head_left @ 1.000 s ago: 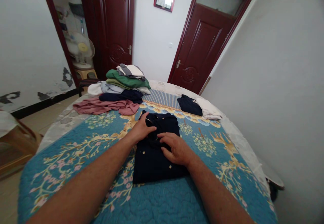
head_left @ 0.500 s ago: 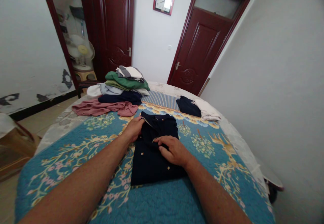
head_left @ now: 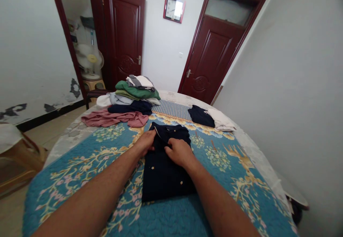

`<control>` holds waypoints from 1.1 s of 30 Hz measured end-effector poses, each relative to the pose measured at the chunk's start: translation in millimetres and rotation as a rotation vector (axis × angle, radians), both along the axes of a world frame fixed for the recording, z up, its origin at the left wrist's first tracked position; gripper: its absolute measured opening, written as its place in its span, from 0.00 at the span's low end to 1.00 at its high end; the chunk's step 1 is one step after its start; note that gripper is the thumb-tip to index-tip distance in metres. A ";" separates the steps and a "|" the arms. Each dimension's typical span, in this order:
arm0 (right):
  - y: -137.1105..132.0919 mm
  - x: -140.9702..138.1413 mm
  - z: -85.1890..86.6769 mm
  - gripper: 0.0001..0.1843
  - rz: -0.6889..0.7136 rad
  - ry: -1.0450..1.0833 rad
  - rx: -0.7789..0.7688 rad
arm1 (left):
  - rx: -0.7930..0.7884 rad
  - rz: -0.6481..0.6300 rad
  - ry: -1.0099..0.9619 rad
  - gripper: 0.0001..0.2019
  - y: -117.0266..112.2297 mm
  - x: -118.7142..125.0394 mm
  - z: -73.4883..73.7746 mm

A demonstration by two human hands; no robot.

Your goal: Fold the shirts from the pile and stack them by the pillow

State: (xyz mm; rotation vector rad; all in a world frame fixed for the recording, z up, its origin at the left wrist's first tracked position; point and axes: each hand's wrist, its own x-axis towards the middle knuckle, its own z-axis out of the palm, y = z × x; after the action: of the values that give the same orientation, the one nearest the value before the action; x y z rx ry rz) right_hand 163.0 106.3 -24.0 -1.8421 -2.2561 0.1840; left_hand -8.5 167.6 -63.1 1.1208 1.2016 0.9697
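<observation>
A dark navy garment [head_left: 166, 180] with small pale motifs lies folded into a rough rectangle on the teal floral cover [head_left: 107, 180]. My left hand [head_left: 146, 141] grips the garment's upper left edge, beside a strip of pale trim; the fingertips are partly tucked under the cloth. My right hand [head_left: 179, 152] rests on the upper middle of the garment, its thumb and fingers closed on a fold of the fabric. Both hands touch the same garment.
At the back left stands a pile of clothes [head_left: 138, 92], with a pink garment [head_left: 115, 118] in front. A folded navy garment [head_left: 200, 116] and a white one [head_left: 221, 119] lie at the back right. A stool [head_left: 21, 155] stands left of the table.
My right hand has closed its fingers on the fabric near the garment's top, where they were looser before. My left hand keeps its place at the edge. The view has tilted slightly.
</observation>
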 end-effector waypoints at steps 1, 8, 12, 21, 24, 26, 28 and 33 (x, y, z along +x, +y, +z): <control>-0.4 -4.1 0.5 0.11 -0.008 -0.005 0.023 | 0.001 0.003 -0.005 0.24 0.5 0.5 -1.1; -2.5 -19.5 -8.6 0.14 0.039 -0.046 0.082 | -0.068 0.113 -0.006 0.18 1.7 5.8 2.7; -2.0 -15.3 -11.1 0.16 0.035 -0.024 0.063 | -0.188 -0.075 -0.111 0.25 0.5 -6.9 10.2; -40.7 0.6 4.9 0.23 0.069 0.060 0.065 | 0.076 -0.142 0.217 0.11 -13.5 -11.0 5.6; -62.4 21.5 0.6 0.16 0.358 0.116 0.055 | 0.025 -0.036 -0.015 0.11 -9.5 -4.8 -3.0; -71.1 34.7 -7.4 0.13 0.482 0.136 0.066 | -0.003 0.017 -0.106 0.12 -5.4 -2.7 -7.7; -73.3 43.3 -16.0 0.13 0.504 0.161 0.098 | -0.016 0.016 -0.103 0.12 -2.8 -2.4 -9.1; -69.7 43.0 -21.6 0.11 0.578 0.095 0.228 | -0.023 -0.141 0.084 0.26 -12.5 -7.1 7.8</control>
State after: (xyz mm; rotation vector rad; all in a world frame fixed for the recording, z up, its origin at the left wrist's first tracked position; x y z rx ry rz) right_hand 206.0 36.6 -45.5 -1.0174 -2.5533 0.0966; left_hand -15.6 155.1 -55.3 1.2206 1.1810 0.8070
